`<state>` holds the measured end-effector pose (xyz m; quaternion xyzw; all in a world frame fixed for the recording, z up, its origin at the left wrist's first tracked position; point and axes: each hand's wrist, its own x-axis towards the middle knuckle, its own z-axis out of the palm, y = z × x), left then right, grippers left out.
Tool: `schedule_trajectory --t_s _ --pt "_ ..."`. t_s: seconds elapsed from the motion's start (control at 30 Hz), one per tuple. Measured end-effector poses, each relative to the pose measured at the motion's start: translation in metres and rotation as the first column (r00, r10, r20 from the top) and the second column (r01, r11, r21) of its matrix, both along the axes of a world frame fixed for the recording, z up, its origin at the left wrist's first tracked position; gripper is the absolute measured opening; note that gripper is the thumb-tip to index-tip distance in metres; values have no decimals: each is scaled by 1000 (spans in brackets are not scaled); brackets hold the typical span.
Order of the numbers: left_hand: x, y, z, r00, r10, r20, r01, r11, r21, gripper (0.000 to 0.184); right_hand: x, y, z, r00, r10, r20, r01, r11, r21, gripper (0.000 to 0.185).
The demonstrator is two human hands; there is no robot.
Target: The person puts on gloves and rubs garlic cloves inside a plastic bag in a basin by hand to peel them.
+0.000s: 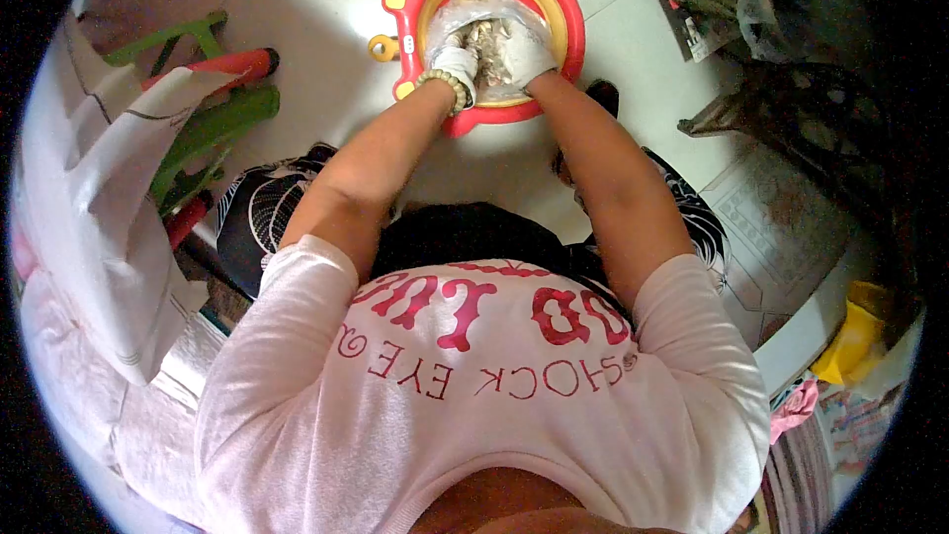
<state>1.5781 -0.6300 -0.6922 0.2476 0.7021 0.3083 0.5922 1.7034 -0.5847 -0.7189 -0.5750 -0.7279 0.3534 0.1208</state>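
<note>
A round red basin point(576, 15) with a yellow inner rim stands on the floor in front of me. A clear plastic bag point(481, 2) lines it, and a heap of small pale-brown pieces point(484, 40), too small to name, lies inside. My left hand point(457, 63), in a white glove with a beaded bracelet at the wrist, reaches into the left side of the heap. From the right, my right hand point(525, 53), also white-gloved, reaches into the basin beside the pieces. The fingers of both hands are partly hidden among the pieces and plastic, so their grip is unclear.
At the left stand green stool-like frames point(213, 133) with a red tube point(232, 66), beside hanging white cloth point(119, 198). A dark metal stand point(801, 129) is at the right, with a yellow item point(852, 336) below it. The floor point(326, 30) is pale tile.
</note>
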Motion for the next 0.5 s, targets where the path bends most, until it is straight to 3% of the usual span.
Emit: schedule_trajectory --t_s 0.03,0.17,0.23,0.27,0.37,0.43,0.5 --pt "-2 0 -2 1000 3 -2 -3 1000 -3 38 -1 3 1 994 89 66 -89 996 -7 47" --pt "-9 5 9 987 -150 54 149 989 18 48 -16 5 2 975 75 210 -52 992 -117 48" --pt "-10 10 8 973 -60 224 95 984 -150 48 -22 1 5 978 -9 207 12 1000 -13 35" --pt "-11 11 1 973 -60 225 96 983 -154 48 -22 3 -1 978 -9 208 13 1000 -18 35" --pt "-13 9 -10 891 25 454 16 996 -86 53 -21 10 -40 974 -43 224 75 988 -138 39" --pt "-13 12 6 787 167 594 -62 979 -192 53 -17 12 -59 969 8 248 32 987 -156 43" --pt "-15 12 -7 799 152 581 -59 983 -176 53 -17 14 -50 976 14 217 14 992 -124 44"
